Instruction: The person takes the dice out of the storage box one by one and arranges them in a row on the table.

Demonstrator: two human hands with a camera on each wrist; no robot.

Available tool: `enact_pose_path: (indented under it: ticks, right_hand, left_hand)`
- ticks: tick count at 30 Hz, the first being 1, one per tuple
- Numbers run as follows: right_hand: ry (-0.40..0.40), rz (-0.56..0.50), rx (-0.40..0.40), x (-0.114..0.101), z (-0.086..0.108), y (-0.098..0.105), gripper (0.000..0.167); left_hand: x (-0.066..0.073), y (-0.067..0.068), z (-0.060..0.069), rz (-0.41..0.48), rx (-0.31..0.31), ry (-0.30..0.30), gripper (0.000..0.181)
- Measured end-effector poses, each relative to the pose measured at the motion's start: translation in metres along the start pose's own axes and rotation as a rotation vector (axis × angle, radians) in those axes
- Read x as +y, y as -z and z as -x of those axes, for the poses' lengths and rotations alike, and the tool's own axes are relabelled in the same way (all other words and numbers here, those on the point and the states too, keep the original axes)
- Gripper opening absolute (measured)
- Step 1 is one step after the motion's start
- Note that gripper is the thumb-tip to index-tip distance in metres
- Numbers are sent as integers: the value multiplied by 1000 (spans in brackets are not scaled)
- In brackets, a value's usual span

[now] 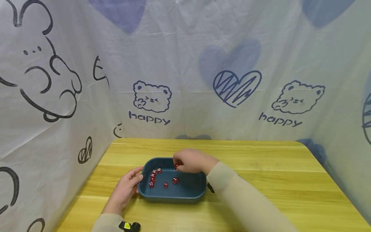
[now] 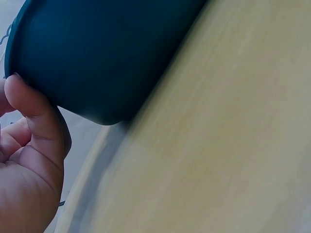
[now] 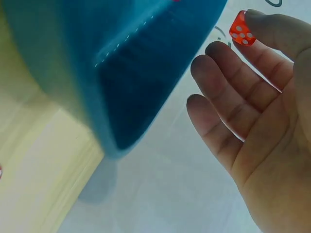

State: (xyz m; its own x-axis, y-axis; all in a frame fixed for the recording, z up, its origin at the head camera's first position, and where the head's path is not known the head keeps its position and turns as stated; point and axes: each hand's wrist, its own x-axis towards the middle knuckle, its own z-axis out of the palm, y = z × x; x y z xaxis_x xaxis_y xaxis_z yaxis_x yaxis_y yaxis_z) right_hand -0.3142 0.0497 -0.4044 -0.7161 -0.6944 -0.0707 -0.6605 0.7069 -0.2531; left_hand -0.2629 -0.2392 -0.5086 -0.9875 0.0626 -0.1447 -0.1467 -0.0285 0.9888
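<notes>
Our right sleeve (image 1: 249, 196) slanted right of the tray (image 1: 188, 187); right hand (image 1: 193, 161) pinched a red die (image 3: 241, 30) over the tray's far side, left hand (image 1: 124, 188) gripped its left end. We saw more dice (image 1: 152, 179) inside, wooden table (image 1: 290, 174) below, printed curtain (image 1: 188, 96) behind.

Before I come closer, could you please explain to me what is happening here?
A person's right hand pinches one red die near the far rim of a dark blue tray. The left hand touches the tray's left end. Several other red dice lie inside, most of them toward its left side. The tray stands on a yellow table.
</notes>
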Motion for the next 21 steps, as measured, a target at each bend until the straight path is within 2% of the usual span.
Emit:
enact_pose_path:
  ticks: [6, 15, 21]
  right_hand:
    - [-13, -33, 35, 14, 17, 3, 7]
    - [-79, -83, 122, 43, 58, 8, 10]
    - [-100, -91, 146, 63, 81, 1, 11]
  left_hand:
    - [0, 2, 1, 3, -14, -13, 43]
    - [2, 1, 2, 0, -8, -12, 44]
    - [-1, 1, 2, -10, 0, -17, 43]
